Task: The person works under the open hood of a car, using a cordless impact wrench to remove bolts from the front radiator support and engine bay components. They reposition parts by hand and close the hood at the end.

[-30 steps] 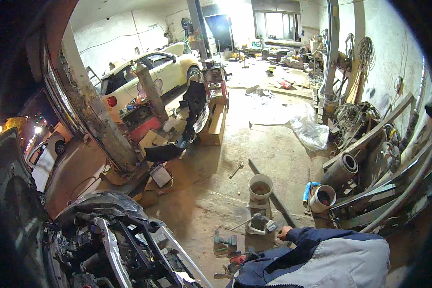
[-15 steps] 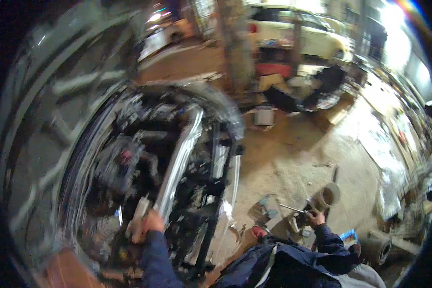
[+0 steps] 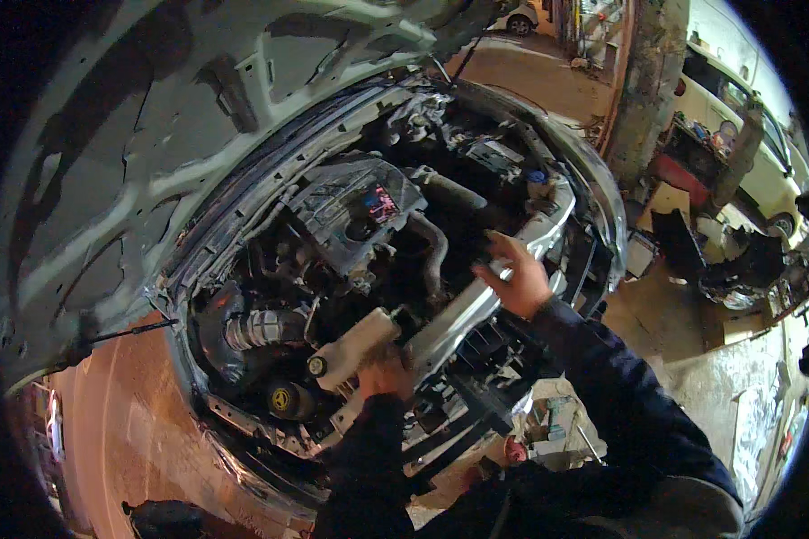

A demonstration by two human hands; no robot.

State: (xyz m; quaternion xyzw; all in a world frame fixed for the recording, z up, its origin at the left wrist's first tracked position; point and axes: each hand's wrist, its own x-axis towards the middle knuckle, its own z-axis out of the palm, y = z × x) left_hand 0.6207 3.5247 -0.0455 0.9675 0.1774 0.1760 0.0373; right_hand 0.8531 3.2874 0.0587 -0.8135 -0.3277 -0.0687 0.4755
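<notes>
My left hand [image 3: 386,375] grips the end of a whitish plastic reservoir tank [image 3: 355,344] with a dark cap, at the near side of a car's engine bay. My right hand [image 3: 520,280] is over the silvery front crossmember [image 3: 458,325], thumb and forefinger apart. No tool shows in it, though its inner side is partly hidden. A round black cap [image 3: 289,401] with a yellow mark sits left of the tank. Beyond the tank lies the dark engine cover [image 3: 351,211], and a curved grey hose [image 3: 433,251] runs near my right hand.
The raised hood [image 3: 144,153] fills the upper left. On the floor by my body, a tray-like box [image 3: 557,422] bears tools, and a metal rod [image 3: 591,445] lies beside them. A concrete pillar [image 3: 652,90], dark car parts [image 3: 737,265] and a light-coloured car [image 3: 764,180] stand right.
My right hand has left a metal tool down by the floor items and come over the crossmember. The view has swung toward the engine bay. My left hand stays at the tank.
</notes>
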